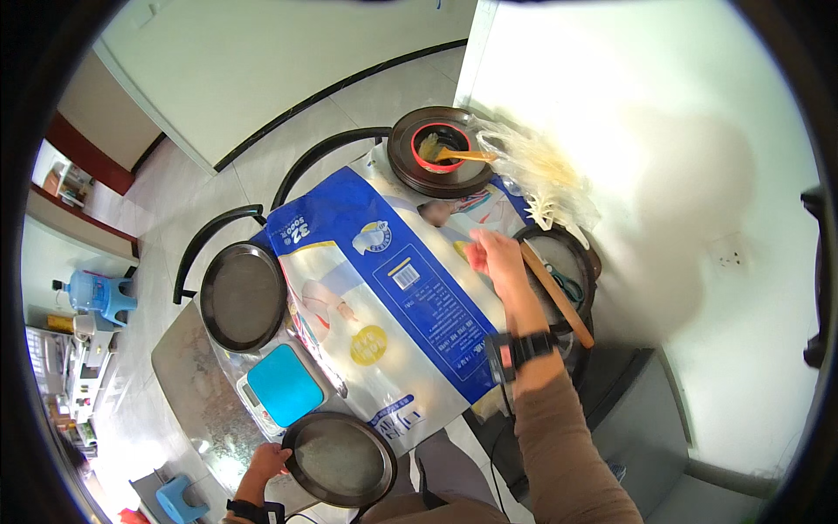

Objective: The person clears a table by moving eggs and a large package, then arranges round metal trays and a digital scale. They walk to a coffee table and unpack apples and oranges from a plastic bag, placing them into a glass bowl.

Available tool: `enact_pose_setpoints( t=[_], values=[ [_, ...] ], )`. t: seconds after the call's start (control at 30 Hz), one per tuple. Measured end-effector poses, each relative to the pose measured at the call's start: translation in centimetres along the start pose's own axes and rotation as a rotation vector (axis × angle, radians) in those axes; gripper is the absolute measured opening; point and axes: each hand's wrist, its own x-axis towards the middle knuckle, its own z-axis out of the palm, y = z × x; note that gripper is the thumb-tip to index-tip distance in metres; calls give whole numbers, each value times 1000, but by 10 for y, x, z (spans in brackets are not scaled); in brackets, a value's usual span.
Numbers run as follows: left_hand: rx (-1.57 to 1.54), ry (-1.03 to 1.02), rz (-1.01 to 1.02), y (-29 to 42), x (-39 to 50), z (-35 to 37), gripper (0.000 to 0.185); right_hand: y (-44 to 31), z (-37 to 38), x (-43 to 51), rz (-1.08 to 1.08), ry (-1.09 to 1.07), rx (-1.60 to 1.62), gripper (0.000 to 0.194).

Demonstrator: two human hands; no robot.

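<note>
My left hand (268, 461) grips the rim of a round dark metal pan (340, 460) at the table's near edge. My right hand (495, 257), with nothing visible in it and its fingers curled, is above a large blue and white plastic packaging sheet (399, 295). To its right, a wooden rolling pin (556, 291) and green-handled scissors (568, 287) lie on another round pan (548, 252). Beyond the hand, a red-rimmed bowl (437, 169) holding a wooden-handled brush (461, 155) sits on stacked dark pans (400, 164).
A kitchen scale with a blue top (286, 385) and another round pan (243, 296) stand at the left. Crumpled clear plastic bags (533, 160) lie by the wall at the far right. Black chair backs (321, 145) border the table's far left side.
</note>
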Motion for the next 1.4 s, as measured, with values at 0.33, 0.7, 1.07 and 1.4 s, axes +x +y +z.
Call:
enact_pose_setpoints(
  t=[0.33,0.7,1.07,1.4],
  values=[
    [-114,6,-119,10,-8,-1,32,-47,55,140,-7,155,-34,32],
    [131,90,-16,4,-7,8,44,-62,32,121,-72,166,-306,28],
    [132,37,-90,13,-4,4,42,-15,-12,43,78,92,-263,25],
    [181,30,-7,20,-7,0,43,14,-13,34,117,144,-289,23]
  ],
)
